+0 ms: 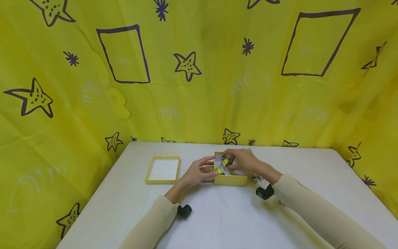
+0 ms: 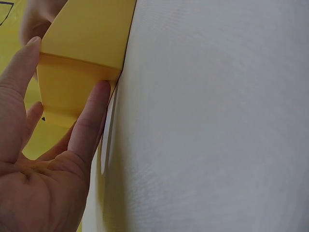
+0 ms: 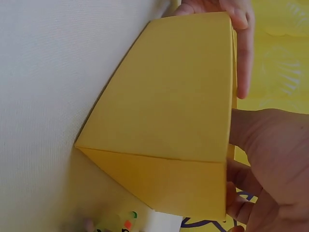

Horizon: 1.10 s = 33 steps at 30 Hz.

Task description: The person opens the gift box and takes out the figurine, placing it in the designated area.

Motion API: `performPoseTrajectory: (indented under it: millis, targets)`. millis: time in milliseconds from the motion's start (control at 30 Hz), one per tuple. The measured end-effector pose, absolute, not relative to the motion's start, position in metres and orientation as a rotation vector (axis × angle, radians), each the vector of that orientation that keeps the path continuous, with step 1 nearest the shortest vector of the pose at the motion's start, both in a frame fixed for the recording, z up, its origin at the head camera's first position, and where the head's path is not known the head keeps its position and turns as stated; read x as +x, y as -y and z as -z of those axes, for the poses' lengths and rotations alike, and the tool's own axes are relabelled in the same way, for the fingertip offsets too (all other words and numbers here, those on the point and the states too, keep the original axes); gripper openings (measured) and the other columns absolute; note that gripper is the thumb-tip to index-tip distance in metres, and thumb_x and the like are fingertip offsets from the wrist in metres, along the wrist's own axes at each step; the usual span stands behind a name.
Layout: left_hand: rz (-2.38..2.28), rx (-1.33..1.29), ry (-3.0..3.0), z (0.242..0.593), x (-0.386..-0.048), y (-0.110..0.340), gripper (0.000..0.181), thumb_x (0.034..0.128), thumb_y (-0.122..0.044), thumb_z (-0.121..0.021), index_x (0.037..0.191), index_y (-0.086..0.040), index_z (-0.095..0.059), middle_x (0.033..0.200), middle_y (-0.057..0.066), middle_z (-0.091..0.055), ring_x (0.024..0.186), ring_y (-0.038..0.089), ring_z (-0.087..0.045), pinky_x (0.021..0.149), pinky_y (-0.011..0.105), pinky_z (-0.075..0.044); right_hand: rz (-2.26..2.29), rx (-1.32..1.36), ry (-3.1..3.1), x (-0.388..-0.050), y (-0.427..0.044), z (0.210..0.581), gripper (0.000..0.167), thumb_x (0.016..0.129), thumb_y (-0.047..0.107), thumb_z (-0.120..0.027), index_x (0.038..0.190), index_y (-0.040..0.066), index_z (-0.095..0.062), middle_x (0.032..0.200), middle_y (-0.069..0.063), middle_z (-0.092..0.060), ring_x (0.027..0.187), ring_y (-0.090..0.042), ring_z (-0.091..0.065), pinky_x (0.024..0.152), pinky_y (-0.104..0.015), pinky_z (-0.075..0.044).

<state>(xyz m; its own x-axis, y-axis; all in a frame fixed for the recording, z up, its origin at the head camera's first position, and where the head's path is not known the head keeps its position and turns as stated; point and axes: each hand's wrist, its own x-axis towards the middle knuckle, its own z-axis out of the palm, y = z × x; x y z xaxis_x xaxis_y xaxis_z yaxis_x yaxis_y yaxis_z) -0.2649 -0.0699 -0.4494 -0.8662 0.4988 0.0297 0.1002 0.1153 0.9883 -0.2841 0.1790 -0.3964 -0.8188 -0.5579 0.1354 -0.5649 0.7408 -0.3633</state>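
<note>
A yellow box (image 1: 230, 180) with a white inside stands open on the table. My left hand (image 1: 196, 172) touches its left side with extended fingers; in the left wrist view a fingertip presses low on the yellow wall (image 2: 72, 84). Over the box, my right hand (image 1: 244, 159) pinches a small yellow-and-black toy figure (image 1: 225, 161) with round eyes. Another yellow-green toy (image 1: 220, 171) lies inside, near the left wall. The right wrist view shows the right fingers reaching behind the box wall (image 3: 164, 92), which hides the figure.
A shallow yellow box lid (image 1: 162, 170), white inside, lies left of the box on the white table (image 1: 211, 221). Small colourful items (image 1: 255, 177), partly hidden by the right wrist, lie right of the box. A yellow patterned curtain (image 1: 211, 103) hangs behind.
</note>
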Motion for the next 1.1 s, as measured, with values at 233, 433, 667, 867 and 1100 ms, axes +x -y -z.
performPoseTrajectory:
  millis: [233,433,667,867,1100]
  targets:
    - [-1.810,0.565,-2.087,0.449,-0.266,0.070,0.072,0.0940,-0.013,-0.077,0.157,-0.014,-0.043,0.150,0.020,-0.049,0.123,0.031,-0.062,0.086,0.038,-0.062,-0.764,0.971,2.885,-0.282,-0.187,0.391,0.049,0.088,0.015,-0.083,0.132,0.011,-0.063,0.093,0.005,-0.076,0.101,-0.032,-0.068,0.092,-0.064,-0.043]
    - [-1.821,0.560,-2.077,0.449,-0.266,0.070,0.071,0.0940,-0.012,-0.077,0.157,-0.013,-0.043,0.151,0.022,-0.048,0.122,0.032,-0.062,0.086,0.038,-0.062,-0.834,0.992,2.854,-0.283,-0.190,0.388,0.048,0.088,0.014,-0.083,0.131,0.009,-0.063,0.092,0.001,-0.075,0.097,-0.033,-0.070,0.090,-0.059,-0.051]
    - [-1.821,0.558,-2.070,0.450,-0.265,0.070,0.071,0.0943,-0.012,-0.077,0.157,-0.013,-0.043,0.151,0.023,-0.048,0.124,0.032,-0.061,0.086,0.038,-0.062,-0.910,0.997,2.848,-0.282,-0.195,0.387,0.047,0.088,0.013,-0.082,0.131,0.008,-0.064,0.092,0.002,-0.074,0.094,-0.031,-0.069,0.085,-0.051,-0.053]
    - [-1.816,0.547,-2.082,0.450,-0.265,0.070,0.071,0.0941,-0.013,-0.077,0.157,-0.014,-0.044,0.150,0.022,-0.048,0.125,0.033,-0.060,0.086,0.039,-0.062,-0.935,0.982,2.857,-0.276,-0.202,0.381,0.047,0.088,0.016,-0.083,0.131,0.010,-0.064,0.094,0.002,-0.074,0.090,-0.028,-0.066,0.074,-0.036,-0.051]
    - [-1.786,0.566,-2.145,0.451,-0.267,0.070,0.070,0.0937,-0.015,-0.078,0.156,-0.015,-0.046,0.149,0.021,-0.050,0.122,0.032,-0.062,0.089,0.038,-0.061,-0.940,0.996,2.859,-0.265,-0.216,0.370,0.049,0.088,0.018,-0.082,0.132,0.010,-0.063,0.097,0.002,-0.075,0.086,-0.029,-0.060,0.072,-0.034,-0.050]
